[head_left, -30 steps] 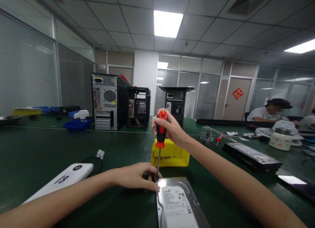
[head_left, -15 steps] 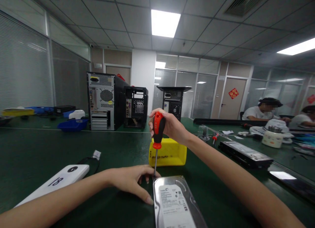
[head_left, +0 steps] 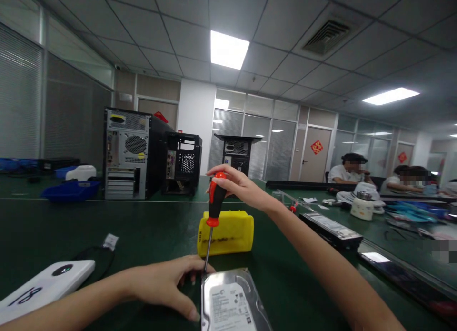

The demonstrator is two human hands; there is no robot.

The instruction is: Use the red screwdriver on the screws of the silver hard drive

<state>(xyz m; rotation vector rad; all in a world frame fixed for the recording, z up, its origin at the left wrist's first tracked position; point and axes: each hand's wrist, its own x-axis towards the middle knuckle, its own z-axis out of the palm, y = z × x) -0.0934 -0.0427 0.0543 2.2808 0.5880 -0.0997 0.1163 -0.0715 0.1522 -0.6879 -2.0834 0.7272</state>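
Note:
A red and black screwdriver (head_left: 216, 200) stands nearly upright, its handle gripped in my right hand (head_left: 237, 185). Its tip meets the far left corner of a silver hard drive (head_left: 232, 300) with a white label; the exact contact spot is too small to make out. My left hand (head_left: 174, 283) lies at the drive's left edge, thumb and fingers apart, the fingertips partly hidden behind the drive's corner and the shaft. Just beyond the drive is a yellow bin (head_left: 241, 232) with small dark items inside.
Computer cases (head_left: 126, 155) stand at the back. A white power bank (head_left: 46, 288) and a blue tray (head_left: 71, 190) are on the left. On the right lie more drives (head_left: 332, 228), a phone (head_left: 400, 274) and a jar (head_left: 362, 207). People sit farther off.
The camera view has turned to the right and tilted up slightly, so most things appear shifted left and lower. My right hand's fingers have shifted on top of the screwdriver handle.

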